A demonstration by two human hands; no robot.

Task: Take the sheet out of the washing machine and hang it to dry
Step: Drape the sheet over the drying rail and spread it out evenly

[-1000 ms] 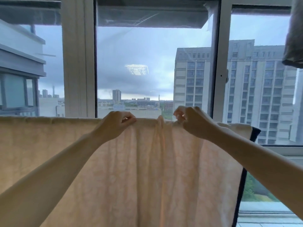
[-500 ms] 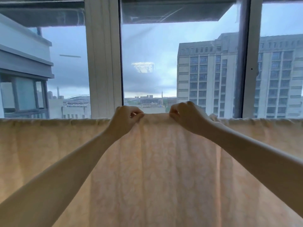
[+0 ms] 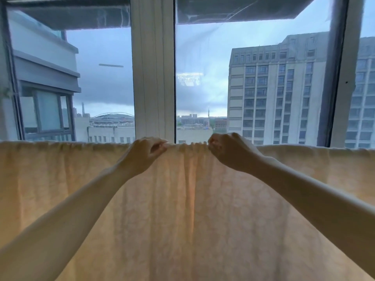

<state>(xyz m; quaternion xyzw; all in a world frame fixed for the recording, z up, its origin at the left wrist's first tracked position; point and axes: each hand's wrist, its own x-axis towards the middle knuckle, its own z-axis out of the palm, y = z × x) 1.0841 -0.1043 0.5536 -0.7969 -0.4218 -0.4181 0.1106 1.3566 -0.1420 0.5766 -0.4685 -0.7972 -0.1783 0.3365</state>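
**Q:** What does the head view show?

**A:** My two bare arms reach up to a pale cream sheet (image 3: pixel 182 209). It hangs across a window frame (image 3: pixel 153 78), and whatever carries it is hidden under its top fold. Tower blocks stand beyond the glass.

**Q:** And your hands?

**A:** My left hand (image 3: pixel 145 154) and right hand (image 3: pixel 229 152) are near each other at the top edge. The fingers (image 3: pixel 157 146) are curled, each hand pinching cloth, and the sheet between them is gathered in pleats.

**Q:** How will it handle?

**A:** Soft and limp, and I judge it damp and heavy. I'd grip the top edge and slide the gathers flat
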